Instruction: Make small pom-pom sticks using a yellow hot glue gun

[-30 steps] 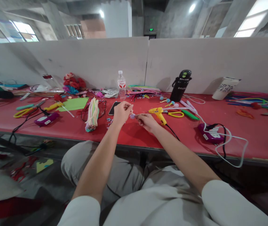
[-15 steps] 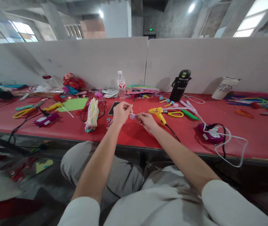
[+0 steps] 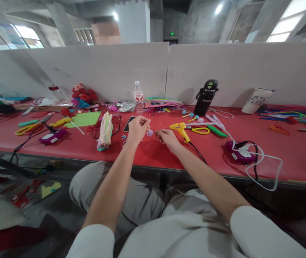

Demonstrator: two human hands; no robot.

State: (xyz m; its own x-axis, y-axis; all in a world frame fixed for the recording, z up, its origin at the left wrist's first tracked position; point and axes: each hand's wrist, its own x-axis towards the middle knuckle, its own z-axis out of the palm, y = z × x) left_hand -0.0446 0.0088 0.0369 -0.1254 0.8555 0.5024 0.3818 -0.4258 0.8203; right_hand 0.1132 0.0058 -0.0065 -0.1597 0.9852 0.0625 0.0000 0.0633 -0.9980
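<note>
My left hand [image 3: 137, 129] is raised over the red table [image 3: 147, 152], fingers pinched on a thin white stick that carries a small lilac pom-pom [image 3: 150, 133]. My right hand [image 3: 167, 138] sits just to the right of the pom-pom, fingers curled together near it; whether they touch it I cannot tell. A yellow glue gun [image 3: 180, 129] lies close beyond my right hand. A black phone [image 3: 130, 123] lies just behind my left hand.
A bundle of pastel pipe cleaners [image 3: 105, 131] lies to the left, with a water bottle [image 3: 138, 97], black flask [image 3: 206, 97] and paper cup [image 3: 257, 100] along the back divider. Purple power strips [image 3: 240, 153] [image 3: 53, 136], cables, scissors [image 3: 201, 130] and scattered craft bits cover the table.
Both hands have stayed almost in place. The right hand has eased slightly away from the pom-pom, which the left hand keeps holding.
</note>
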